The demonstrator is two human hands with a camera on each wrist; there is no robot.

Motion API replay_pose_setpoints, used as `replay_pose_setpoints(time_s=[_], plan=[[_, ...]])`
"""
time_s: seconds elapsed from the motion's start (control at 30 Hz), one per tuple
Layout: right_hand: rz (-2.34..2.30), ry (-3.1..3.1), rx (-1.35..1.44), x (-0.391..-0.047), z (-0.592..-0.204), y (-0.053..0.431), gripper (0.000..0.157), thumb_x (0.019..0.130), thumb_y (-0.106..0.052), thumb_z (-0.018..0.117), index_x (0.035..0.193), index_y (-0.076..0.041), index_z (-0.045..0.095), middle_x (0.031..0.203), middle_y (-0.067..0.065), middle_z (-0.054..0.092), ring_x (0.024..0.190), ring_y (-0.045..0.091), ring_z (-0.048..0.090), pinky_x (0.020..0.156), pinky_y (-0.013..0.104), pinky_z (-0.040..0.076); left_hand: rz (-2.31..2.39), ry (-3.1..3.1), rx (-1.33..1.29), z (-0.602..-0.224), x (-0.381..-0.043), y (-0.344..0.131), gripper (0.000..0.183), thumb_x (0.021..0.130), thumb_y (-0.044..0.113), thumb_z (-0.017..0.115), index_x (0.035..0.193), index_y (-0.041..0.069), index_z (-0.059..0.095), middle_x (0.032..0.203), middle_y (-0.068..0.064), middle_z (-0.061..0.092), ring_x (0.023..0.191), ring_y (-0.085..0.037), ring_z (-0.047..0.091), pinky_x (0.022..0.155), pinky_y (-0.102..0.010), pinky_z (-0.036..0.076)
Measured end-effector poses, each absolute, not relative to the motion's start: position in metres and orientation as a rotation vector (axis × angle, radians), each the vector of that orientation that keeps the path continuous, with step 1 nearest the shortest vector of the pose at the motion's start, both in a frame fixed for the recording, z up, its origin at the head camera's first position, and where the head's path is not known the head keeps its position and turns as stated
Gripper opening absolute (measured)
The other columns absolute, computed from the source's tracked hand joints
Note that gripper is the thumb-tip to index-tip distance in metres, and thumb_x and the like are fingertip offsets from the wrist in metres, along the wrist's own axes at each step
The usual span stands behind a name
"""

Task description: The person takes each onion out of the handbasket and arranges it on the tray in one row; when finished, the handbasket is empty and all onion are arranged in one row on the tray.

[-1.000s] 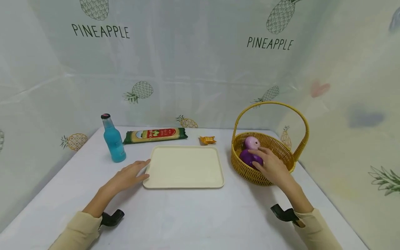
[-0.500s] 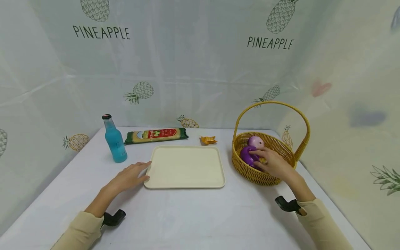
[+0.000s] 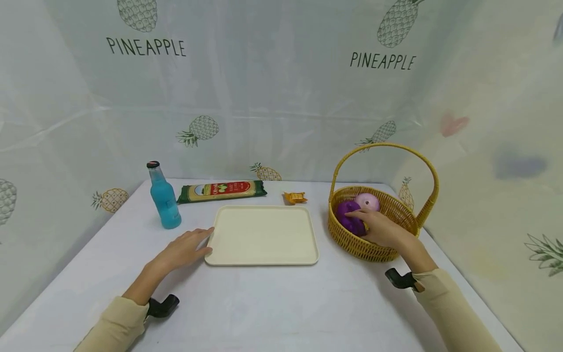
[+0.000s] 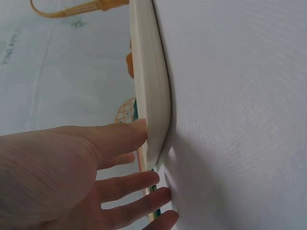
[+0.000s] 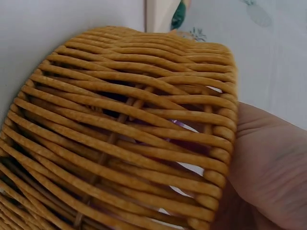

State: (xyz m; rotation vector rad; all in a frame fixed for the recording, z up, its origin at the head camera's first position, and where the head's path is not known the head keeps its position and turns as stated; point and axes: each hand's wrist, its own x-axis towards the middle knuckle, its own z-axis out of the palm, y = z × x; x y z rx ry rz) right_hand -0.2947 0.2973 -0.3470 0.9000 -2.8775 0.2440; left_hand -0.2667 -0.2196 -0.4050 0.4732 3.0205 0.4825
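The glassy-looking blue bottle [image 3: 164, 201] stands beyond the left hand [image 3: 186, 248], whose loosely extended fingers touch the left edge of the smooth, cream tray [image 3: 262, 237]. The tray lies flat between the hands, a rounded rectangle with its long axis running from the left hand's side toward the right's. Beyond it, the green-and-red packet [image 3: 222, 191] lies lengthwise the same way; the small orange wrapper [image 3: 295, 197], crimped at its ends, sits farther right. Farthest right, the woven basket [image 3: 358, 248] surrounds the right hand's work, its wall standing before the fingers and its handle arching beyond the hand. Inside, the glossy purple object [image 3: 352, 225] lies under the right hand [image 3: 382, 227], its longer visible axis slanting from the far left toward the thumb. The round lilac object [image 3: 367, 201] sits just beyond the fingers. The hands are well apart; whether the right one grips or merely touches the purple object, I cannot tell.
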Motion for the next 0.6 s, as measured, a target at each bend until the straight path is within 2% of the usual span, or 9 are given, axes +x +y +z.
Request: replay_pose_setpoints(time_s=[0.37, 0.6], plan=[[0.229, -2.886, 0.934, -0.3037, -0.3524, 0.2974, 0.069, 0.075, 0.002, 0.078, 0.138, -0.003, 0.053, 0.129, 0.025, 0.061, 0.114, 0.041, 0.062, 0.097, 0.056, 0.052, 0.529, 3.021, 0.527, -0.4033, -0.2686, -0.2180, 0.061, 0.091, 0.021, 0.069, 0.140, -0.009, 0.047, 0.137, -0.028, 0.056, 0.124, -0.047, 0.052, 0.103, -0.059, 0.046], [0.222, -2.917, 0.906, -0.3048, -0.3528, 0.2983, 0.070, 0.076, 0.000, 0.079, 0.140, -0.003, 0.051, 0.131, 0.025, 0.060, 0.117, 0.042, 0.060, 0.098, 0.056, 0.051, 0.560, 2.997, 0.511, -0.4031, -0.2676, -0.2172, 0.058, 0.090, 0.020, 0.070, 0.137, -0.009, 0.050, 0.135, -0.028, 0.057, 0.124, -0.046, 0.053, 0.102, -0.058, 0.047]])
